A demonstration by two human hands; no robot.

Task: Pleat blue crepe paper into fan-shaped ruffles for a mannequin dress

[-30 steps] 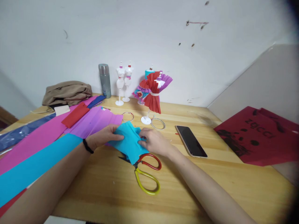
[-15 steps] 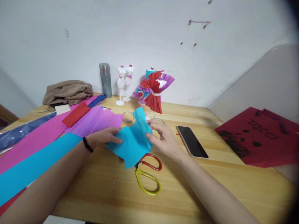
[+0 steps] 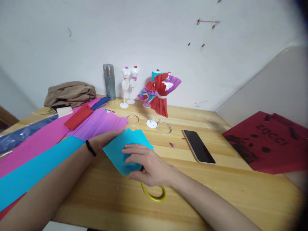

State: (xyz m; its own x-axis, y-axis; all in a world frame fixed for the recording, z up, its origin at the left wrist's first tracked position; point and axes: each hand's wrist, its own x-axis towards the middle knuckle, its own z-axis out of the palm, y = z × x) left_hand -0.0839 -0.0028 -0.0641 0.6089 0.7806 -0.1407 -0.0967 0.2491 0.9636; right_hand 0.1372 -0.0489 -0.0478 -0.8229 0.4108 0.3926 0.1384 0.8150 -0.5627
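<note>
A piece of blue crepe paper (image 3: pixel 117 149) is spread between my hands above the wooden table. My left hand (image 3: pixel 107 139) is under the paper's left side, most of its fingers hidden behind it. Across the front of the paper lies my right hand (image 3: pixel 146 162), palm toward it, fingers apart and pressed on its surface. Beneath my right hand are scissors, of which the yellow handle loop (image 3: pixel 157 197) shows; the rest is covered by the hand and paper.
Mini dress forms, one in a red paper dress (image 3: pixel 160 104), stand at the back beside a flask (image 3: pixel 109 83). Coloured paper (image 3: pixel 45 128) and brown cloth (image 3: pixel 69 93) lie left. A phone (image 3: pixel 199 147) and a red bag (image 3: pixel 264 144) are right.
My right hand has moved left and down from the paper's right edge onto its front, now covering the red scissor handle. The paper has turned and flattened, and its raised upper strip is down.
</note>
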